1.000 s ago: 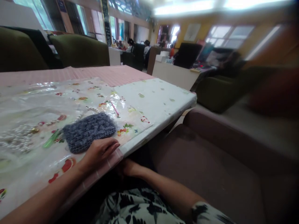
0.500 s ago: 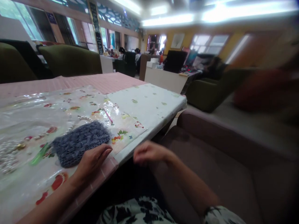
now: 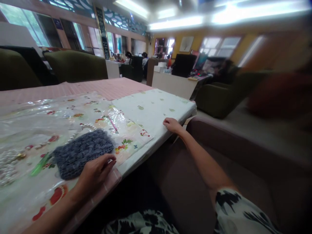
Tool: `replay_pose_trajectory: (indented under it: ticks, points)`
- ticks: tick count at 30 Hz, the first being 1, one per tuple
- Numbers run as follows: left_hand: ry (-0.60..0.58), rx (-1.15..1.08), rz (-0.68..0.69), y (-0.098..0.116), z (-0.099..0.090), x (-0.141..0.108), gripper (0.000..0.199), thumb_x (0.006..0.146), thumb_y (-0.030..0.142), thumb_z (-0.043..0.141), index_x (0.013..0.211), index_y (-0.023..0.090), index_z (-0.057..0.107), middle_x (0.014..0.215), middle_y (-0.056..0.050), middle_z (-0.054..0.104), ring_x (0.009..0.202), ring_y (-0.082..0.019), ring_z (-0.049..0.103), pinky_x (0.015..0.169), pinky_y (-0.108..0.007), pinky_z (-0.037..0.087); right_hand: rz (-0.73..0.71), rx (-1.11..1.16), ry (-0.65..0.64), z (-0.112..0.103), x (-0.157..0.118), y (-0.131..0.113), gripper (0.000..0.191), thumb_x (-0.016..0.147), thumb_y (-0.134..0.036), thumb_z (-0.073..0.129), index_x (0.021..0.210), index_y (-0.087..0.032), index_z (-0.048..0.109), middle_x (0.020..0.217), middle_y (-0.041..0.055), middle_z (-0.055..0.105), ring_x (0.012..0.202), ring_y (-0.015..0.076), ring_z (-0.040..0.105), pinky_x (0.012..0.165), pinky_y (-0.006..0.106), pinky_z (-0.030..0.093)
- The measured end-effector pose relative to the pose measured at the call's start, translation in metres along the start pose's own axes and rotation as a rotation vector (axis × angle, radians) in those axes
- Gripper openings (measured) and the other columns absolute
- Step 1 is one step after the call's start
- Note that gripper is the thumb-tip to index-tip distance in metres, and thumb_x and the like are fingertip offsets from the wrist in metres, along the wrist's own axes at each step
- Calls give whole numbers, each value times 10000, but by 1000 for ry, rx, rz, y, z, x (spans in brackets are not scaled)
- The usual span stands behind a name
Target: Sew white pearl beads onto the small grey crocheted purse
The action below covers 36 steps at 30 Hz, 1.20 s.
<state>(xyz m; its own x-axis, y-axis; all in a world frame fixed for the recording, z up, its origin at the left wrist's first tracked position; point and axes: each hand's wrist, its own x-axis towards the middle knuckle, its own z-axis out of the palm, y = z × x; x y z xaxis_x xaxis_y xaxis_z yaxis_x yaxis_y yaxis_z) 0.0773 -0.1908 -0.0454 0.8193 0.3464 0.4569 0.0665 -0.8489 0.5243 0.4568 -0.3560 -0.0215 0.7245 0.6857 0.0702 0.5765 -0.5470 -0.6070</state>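
The left hand, fingers loosely curled, lies at the near edge of the table, close beside a grey-blue crocheted piece, while the right hand, its fingers bunched, is farther along that edge towards the far right corner (whether either grips anything thin, I cannot tell). The crocheted piece sits just in from the near edge on a fruit-printed cloth, a slender pink stick beyond it, a green implement and white pearl beads to its left.
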Motion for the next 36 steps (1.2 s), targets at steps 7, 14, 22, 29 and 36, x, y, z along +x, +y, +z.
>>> replay_pose_trajectory:
  ticks: [7, 14, 22, 29, 36]
  points:
    - [82, -138, -198, 7, -8, 0, 203, 914, 380, 559, 920, 205, 662, 617, 36, 613, 513, -110, 538, 542, -216, 432, -209, 785, -441, 38, -34, -93, 275, 876, -414, 593, 782, -183, 476, 656, -55, 441, 521, 71, 420, 509, 227, 334]
    - [333, -376, -400, 24, -42, 21, 280, 862, 389, 632, 1046, 182, 677, 512, 75, 425, 455, -103, 407, 468, -224, 357, -357, 1120, -963, 99, -66, -196, 345, 854, -458, 683, 753, -162, 539, 640, -45, 479, 538, 66, 446, 508, 226, 321]
    - [529, -239, -417, 5, -73, 3, 164, 858, 340, 659, 859, 176, 677, 548, 60, 481, 500, -86, 387, 498, -212, 334, -345, 1169, -1106, 153, -70, -249, 374, 841, -498, 691, 759, -172, 526, 630, -50, 501, 515, 63, 448, 491, 218, 338]
    - [612, 9, -377, -13, -90, -12, 120, 860, 301, 654, 878, 188, 689, 503, 81, 410, 463, -85, 355, 493, -220, 305, -425, 1100, -1131, 167, -68, -283, 332, 845, -461, 694, 762, -176, 546, 651, -38, 517, 541, 72, 478, 513, 223, 374]
    - [621, -42, -434, -23, -87, -21, 243, 889, 345, 633, 1068, 191, 688, 534, 84, 344, 489, -91, 333, 509, -223, 317, -551, 934, -625, 148, -22, -280, 291, 901, -407, 589, 720, -199, 495, 567, -42, 472, 490, 88, 421, 483, 239, 329]
